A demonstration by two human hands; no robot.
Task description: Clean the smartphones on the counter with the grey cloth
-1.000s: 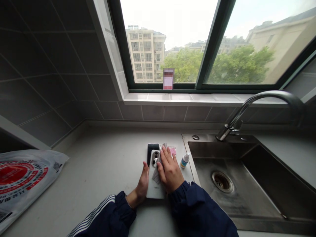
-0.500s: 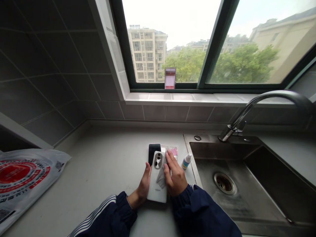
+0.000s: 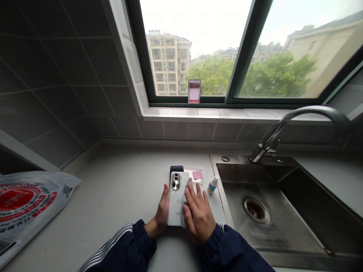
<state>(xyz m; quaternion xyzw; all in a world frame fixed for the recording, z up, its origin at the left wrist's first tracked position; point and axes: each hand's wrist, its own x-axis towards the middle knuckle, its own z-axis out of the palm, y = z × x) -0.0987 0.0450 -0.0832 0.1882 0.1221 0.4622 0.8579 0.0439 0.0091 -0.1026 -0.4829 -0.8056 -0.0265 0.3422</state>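
Observation:
A white phone (image 3: pixel 174 202), its camera side up, lies between my hands, low over the counter. My left hand (image 3: pixel 161 213) grips its left edge, thumb pointing up along the side. With fingers spread, my right hand (image 3: pixel 200 217) presses a thin greyish cloth (image 3: pixel 183 204) against the right part of the phone's back. Part of the cloth is hidden under the fingers. Behind the white phone, the top of a dark phone-shaped thing (image 3: pixel 176 168) shows. Beside it lies a clear case (image 3: pixel 188 170) with a pink piece (image 3: pixel 197 175) on it.
A small white-capped bottle (image 3: pixel 212 185) stands right of my right hand, close to the steel sink (image 3: pixel 224 200) with its faucet (image 3: pixel 272 136). A printed plastic bag (image 3: pixel 34 204) lies at the left. The window (image 3: pixel 198 56) is beyond the counter (image 3: pixel 127 170).
My right hand and the cloth have slid down along the phone, and the fingers have spread. The phone has shifted slightly left; the clear case and pink piece show more.

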